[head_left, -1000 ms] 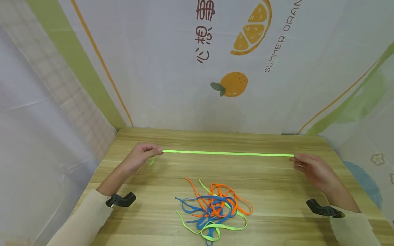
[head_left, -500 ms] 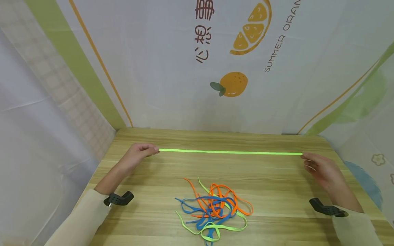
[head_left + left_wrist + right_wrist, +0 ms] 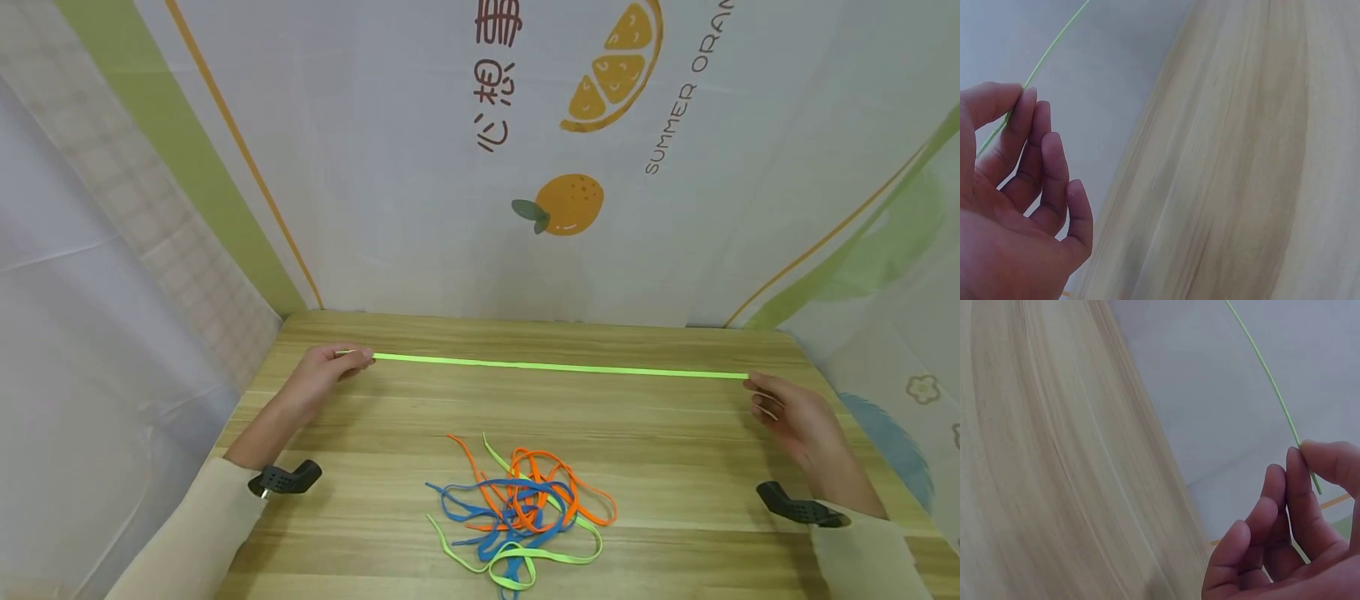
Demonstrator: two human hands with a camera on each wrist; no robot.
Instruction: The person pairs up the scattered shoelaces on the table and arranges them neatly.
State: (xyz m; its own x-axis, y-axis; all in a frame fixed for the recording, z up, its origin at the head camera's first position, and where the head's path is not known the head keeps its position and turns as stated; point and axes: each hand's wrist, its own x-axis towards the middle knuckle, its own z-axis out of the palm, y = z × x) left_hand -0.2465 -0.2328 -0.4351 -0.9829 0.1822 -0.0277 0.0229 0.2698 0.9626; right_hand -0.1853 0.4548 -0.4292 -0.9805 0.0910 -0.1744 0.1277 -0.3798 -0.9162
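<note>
A bright green shoelace (image 3: 558,367) is stretched nearly straight between both hands, above the far part of the table. My left hand (image 3: 324,372) pinches it between thumb and forefinger; in the left wrist view a stretch of the lace (image 3: 991,139) runs back behind the thumb. At the other side my right hand (image 3: 797,417) pinches the lace near its tip, and a short end (image 3: 1317,482) pokes out past the thumb and forefinger in the right wrist view. The other fingers of each hand are bent loosely.
Nearer me on the wooden table (image 3: 337,533) lies a tangled heap of shoelaces: orange (image 3: 558,457), blue (image 3: 491,550) and another green one (image 3: 555,555). A white printed cloth (image 3: 420,208) hangs behind the table's far edge. Black wrist mounts (image 3: 288,480) sit on both sleeves.
Both hands have moved apart, the left leftward and slightly up, the right rightward, so a longer stretch of green lace spans between them. The heap stays still.
</note>
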